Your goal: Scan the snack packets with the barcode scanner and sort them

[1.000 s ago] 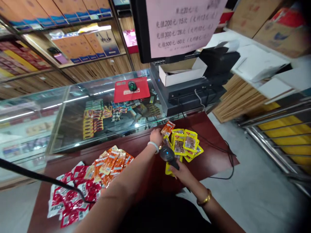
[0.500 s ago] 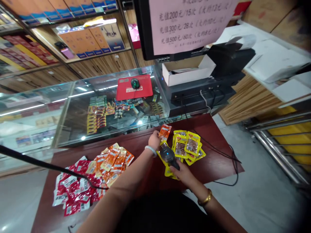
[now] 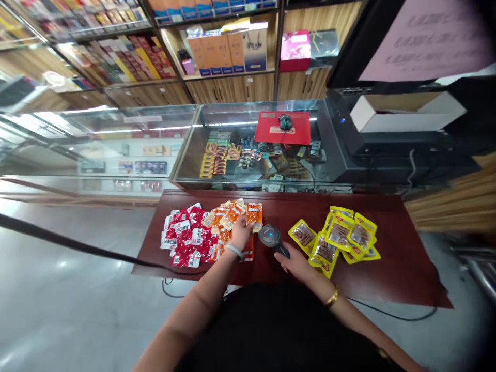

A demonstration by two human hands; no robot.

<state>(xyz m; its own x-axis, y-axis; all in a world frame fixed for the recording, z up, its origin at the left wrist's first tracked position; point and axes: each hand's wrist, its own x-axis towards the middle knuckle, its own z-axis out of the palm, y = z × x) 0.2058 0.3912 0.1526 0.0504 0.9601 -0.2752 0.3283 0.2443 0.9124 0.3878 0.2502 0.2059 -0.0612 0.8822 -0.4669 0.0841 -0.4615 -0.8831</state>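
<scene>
My left hand [image 3: 241, 233] is closed on the edge of an orange snack packet [image 3: 254, 213], at the right side of a pile of orange packets [image 3: 227, 213]. The pile lies partly behind the hand. My right hand [image 3: 296, 262] grips the handle of a dark barcode scanner [image 3: 270, 235]. Its head, with a small blue light, is just right of the orange packet, and the two look slightly apart. Red and white packets [image 3: 189, 235] are heaped left of the orange ones. Yellow snack packets [image 3: 341, 232] lie loosely stacked to the right of the scanner.
Everything lies on a dark red table [image 3: 275, 268] against a glass display counter [image 3: 232, 183]. On the counter are a red mouse pad [image 3: 265, 135], a mouse [image 3: 285, 122] and an open white box [image 3: 395, 121]. A black cable [image 3: 96, 245] crosses at left.
My left hand has moved left with an orange packet, from beside the yellow packets to the orange pile. The scanner has moved left off the yellow packets. The view has turned left.
</scene>
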